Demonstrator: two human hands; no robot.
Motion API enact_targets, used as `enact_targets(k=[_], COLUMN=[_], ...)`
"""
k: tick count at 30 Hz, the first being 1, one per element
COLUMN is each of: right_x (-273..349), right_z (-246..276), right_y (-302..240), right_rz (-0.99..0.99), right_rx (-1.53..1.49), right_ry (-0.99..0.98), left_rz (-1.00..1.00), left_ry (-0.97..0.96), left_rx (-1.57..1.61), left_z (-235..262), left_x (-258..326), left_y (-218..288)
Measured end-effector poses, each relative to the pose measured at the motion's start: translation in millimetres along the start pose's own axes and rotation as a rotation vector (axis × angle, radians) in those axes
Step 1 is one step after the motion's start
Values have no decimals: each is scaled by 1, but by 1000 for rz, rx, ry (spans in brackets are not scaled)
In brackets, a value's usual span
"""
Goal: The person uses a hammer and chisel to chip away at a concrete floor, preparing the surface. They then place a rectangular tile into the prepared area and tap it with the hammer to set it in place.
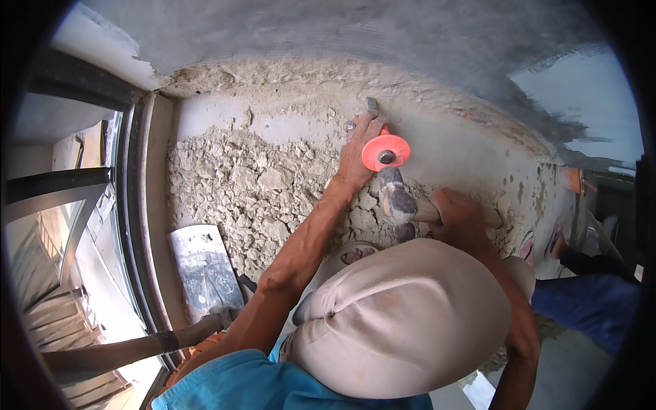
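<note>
Holding a chisel (pixel 371 104) in the left hand (pixel 357 149), with fingers curled round it; pointing its grey tip away, low down by the rough, broken edge at the foot of the grey wall (pixel 328 34); cannot tell if touching the dusty ground there; having a round red guard (pixel 377 145) between the left hand and the dark back end of the chisel; gripping a hammer (pixel 402 205) in the right hand (pixel 459 213), with fingers closed round the wooden handle; holding the dark, dusty hammer head just by the back end of the chisel; cannot tell if touching it or a tiny bit apart; having bare arms (pixel 294 266) on either side of a big round shape of beige cloth (pixel 403 314); wearing a blue shirt (pixel 253 383); seeing lots of broken, sandy lumps (pixel 253 184) to the left of the chisel; next to the lumps, seeing a flat metal blade (pixel 205 266), and below it a wooden pole (pixel 130 352); farther left, seeing a dark window frame (pixel 130 184); over at the right, seeing part of another person's leg in blue cloth (pixel 584 307).
</note>
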State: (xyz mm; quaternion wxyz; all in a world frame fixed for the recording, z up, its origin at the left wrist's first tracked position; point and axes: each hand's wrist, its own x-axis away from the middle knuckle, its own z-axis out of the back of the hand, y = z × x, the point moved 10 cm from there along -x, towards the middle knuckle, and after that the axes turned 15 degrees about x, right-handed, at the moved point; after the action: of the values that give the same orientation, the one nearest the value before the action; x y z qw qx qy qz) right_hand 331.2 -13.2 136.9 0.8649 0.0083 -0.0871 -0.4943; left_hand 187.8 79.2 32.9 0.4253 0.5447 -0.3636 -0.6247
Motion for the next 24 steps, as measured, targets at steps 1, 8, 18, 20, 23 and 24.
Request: enact_targets(k=[1, 8, 18, 20, 23, 24], right_x=[-4, 3, 10, 10, 11, 12], right_z=[-6, -2, 6, 11, 17, 15], right_y=[2, -5, 4, 4, 3, 3], right_rz=[-3, 6, -95, -85, -85, -83], right_rx=[23, 29, -76, -75, -107, -106], right_ry=[1, 32, -23, 3, 16, 16], left_rz=[2, 47, 71, 33, 63, 30], left_ry=[0, -71, -40, -43, -31, -26], left_rx=[-8, -26, 100, 19, 137, 115], left_z=[0, -9, -13, -14, -11, -11], left_x=[0, 1, 3, 1, -1, -2], left_y=[-1, -9, -1, 3, 2, 2])
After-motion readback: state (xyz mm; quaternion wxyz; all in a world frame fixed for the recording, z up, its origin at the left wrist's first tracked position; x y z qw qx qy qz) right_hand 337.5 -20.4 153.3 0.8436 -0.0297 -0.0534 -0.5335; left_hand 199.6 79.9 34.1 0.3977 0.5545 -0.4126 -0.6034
